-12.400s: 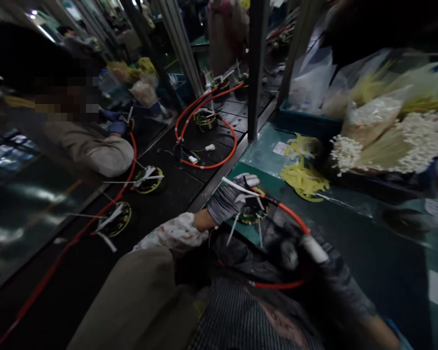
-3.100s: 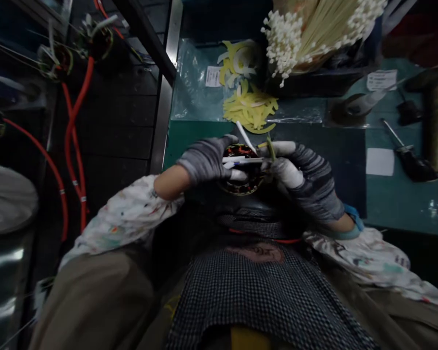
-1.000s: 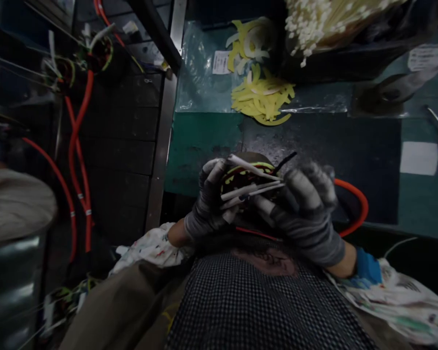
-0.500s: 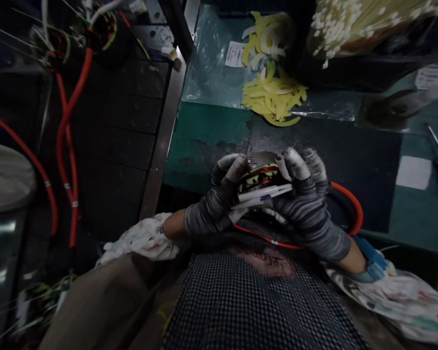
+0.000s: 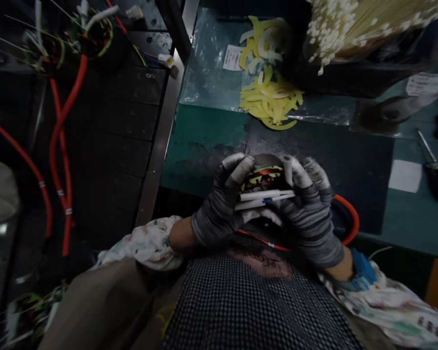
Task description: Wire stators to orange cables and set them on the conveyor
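The gloved left hand (image 5: 222, 201) and right hand (image 5: 309, 211) clasp a wound ring (image 5: 261, 181) between them, fingers curled about its two sides. Its round metal shell (image 5: 267, 159) holds red windings (image 5: 269, 171); white tubes (image 5: 262, 195) lie across its near side. Beyond the grip, yellow strips (image 5: 271, 99) heap at a clear plastic bag (image 5: 206, 73), whether inside or on top I cannot tell. Farther right, a dark container (image 5: 344, 78) bears bundled white-tipped sticks (image 5: 372, 24).

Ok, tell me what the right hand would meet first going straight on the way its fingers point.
Probably the yellow strips, across the dark mat, though the right hand may pass above; its height is unclear.
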`<state>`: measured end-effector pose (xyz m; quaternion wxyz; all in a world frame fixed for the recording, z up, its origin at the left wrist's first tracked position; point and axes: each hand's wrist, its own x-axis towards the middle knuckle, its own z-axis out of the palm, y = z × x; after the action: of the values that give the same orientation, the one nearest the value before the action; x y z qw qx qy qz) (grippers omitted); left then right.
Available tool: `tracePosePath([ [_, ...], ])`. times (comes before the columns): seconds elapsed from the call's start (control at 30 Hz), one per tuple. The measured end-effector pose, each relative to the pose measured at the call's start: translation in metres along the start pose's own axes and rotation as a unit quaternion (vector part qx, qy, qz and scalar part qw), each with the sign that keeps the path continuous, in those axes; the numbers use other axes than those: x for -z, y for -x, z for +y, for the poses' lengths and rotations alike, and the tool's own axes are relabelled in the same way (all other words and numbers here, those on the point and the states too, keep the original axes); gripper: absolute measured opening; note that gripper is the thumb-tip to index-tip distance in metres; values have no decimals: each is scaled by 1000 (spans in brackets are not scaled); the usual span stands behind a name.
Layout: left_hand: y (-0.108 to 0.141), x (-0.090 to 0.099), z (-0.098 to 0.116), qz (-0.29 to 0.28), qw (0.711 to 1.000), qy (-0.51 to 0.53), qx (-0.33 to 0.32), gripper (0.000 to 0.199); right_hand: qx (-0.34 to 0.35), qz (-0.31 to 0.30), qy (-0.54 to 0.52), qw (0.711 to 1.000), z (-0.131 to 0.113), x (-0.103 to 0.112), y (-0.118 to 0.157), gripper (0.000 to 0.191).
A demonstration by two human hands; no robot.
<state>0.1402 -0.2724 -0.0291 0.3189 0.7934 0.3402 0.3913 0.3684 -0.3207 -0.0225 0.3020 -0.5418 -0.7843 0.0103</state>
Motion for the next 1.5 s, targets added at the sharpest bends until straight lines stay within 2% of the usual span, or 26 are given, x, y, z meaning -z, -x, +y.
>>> tracePosePath([
  [0.07, -8, -4, 6, -11, 1000, -2, 3, 97, 13, -20, -26, 999, 14, 7, 4, 52],
  [0.13, -15, -6, 12, -23, 1000, -9, 4, 94, -4, -54, -39, 998, 26, 14, 6, 48],
  [0.3, -27, -6, 23, -58, 998, -34, 1, 95, -1, -78, -24, 997, 33, 21, 5, 30],
  [0.5, -31, -7, 23, -62, 995, -79, -25, 82, 63, -32, -38, 997, 49, 4, 13, 46],
  [0.67, -34, -5, 21, -65, 990, -106, -65, 76, 62, -36, -11, 997, 50, -1, 14, 53],
  [0.8, -33, -7, 28, -50, 994, -93, -34, 73, 40, -30, 4, 999, 36, 3, 8, 64],
  [0.87, -33, -7, 30, -36, 996, -78, -10, 72, 19, -50, -22, 998, 33, 6, 4, 61],
  [0.93, -35, -2, 23, -37, 997, -63, 0, 73, -3, -72, -46, 996, 33, 7, -4, 50],
  [1.03, -43, 13, -9, -74, 996, -47, -8, 84, -26, -127, -118, 985, 41, 1, -30, 43],
  [1.07, -47, 19, -22, -96, 994, -49, -11, 89, -40, -150, -171, 973, 45, -2, -43, 44],
  [1.13, -55, 30, -45, -141, 988, -64, -15, 94, -82, -186, -305, 931, 54, -10, -67, 50],
  [1.2, -63, 38, -54, -147, 983, -111, -26, 94, -92, -217, -398, 887, 64, -16, -85, 48],
  [1.23, -65, 39, -52, -125, 980, -149, -37, 93, -79, -224, -415, 878, 68, -19, -90, 44],
  [1.3, -63, 38, -37, -58, 966, -243, -72, 85, -30, -217, -411, 885, 75, -24, -89, 38],
  [1.33, -59, 36, -26, -34, 953, -285, -95, 68, -7, -197, -401, 895, 78, -28, -86, 36],
  [1.37, -55, 33, -16, -56, 939, -316, -126, 43, 12, -165, -389, 906, 80, -30, -81, 34],
  [1.4, -50, 30, -7, -65, 924, -337, -168, 30, 28, -133, -374, 917, 82, -33, -77, 34],
  [1.5, -38, 20, 10, -79, 911, -353, -197, 36, 82, -62, -290, 952, 91, -28, -73, 38],
])
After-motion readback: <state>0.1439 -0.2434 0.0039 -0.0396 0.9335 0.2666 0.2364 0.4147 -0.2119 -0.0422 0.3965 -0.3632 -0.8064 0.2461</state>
